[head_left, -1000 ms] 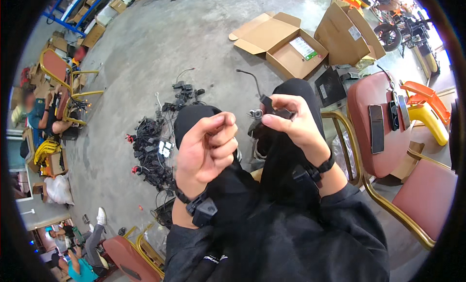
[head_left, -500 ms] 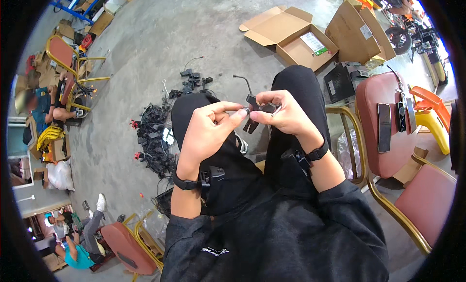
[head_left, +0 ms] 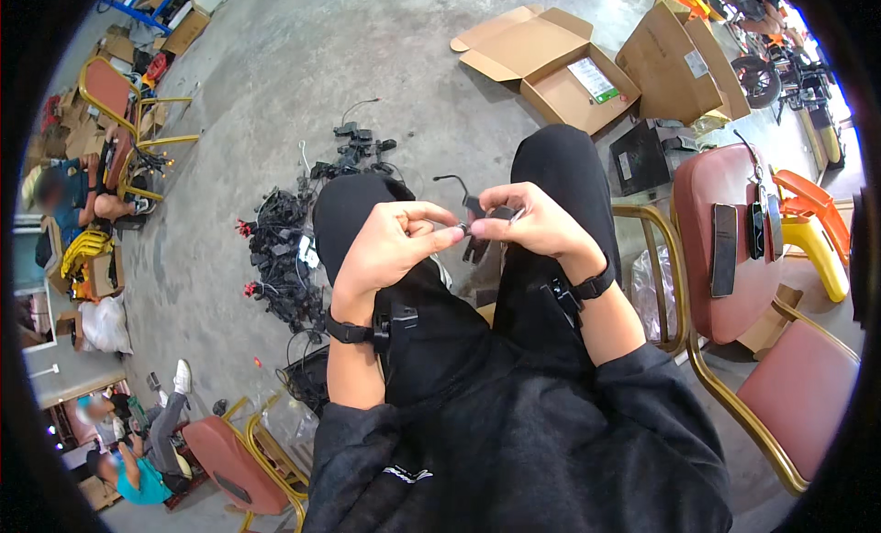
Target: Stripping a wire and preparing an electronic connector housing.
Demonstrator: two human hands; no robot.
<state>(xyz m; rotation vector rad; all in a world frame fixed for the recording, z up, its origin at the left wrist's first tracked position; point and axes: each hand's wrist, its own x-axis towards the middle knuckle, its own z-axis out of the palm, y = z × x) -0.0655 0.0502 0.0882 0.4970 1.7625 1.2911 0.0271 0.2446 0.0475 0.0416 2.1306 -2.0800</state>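
Above my knees, my left hand (head_left: 390,249) and my right hand (head_left: 541,223) meet fingertip to fingertip. Between them is a small black device with a short cable (head_left: 474,249), its lower end forked. My right hand's closed fingers grip it, and the cable curls up and away to the left. A tiny dark part (head_left: 465,228) shows at the left hand's pinched thumb and forefinger; its exact kind is too small to tell. On the floor to the left lies a heap of similar black devices and cables (head_left: 283,244).
An open cardboard box (head_left: 574,88) lies ahead to the right, with a black box (head_left: 642,157) nearer. The red-brown chair (head_left: 725,304) at my right bears flat black items. Another chair (head_left: 234,464) stands lower left. Other people (head_left: 138,473) sit at the far left.
My hands have drawn slightly closer, the left fingertips dipping a little over the small part. The black device has turned slightly, so less of it shows beside the right fingers.
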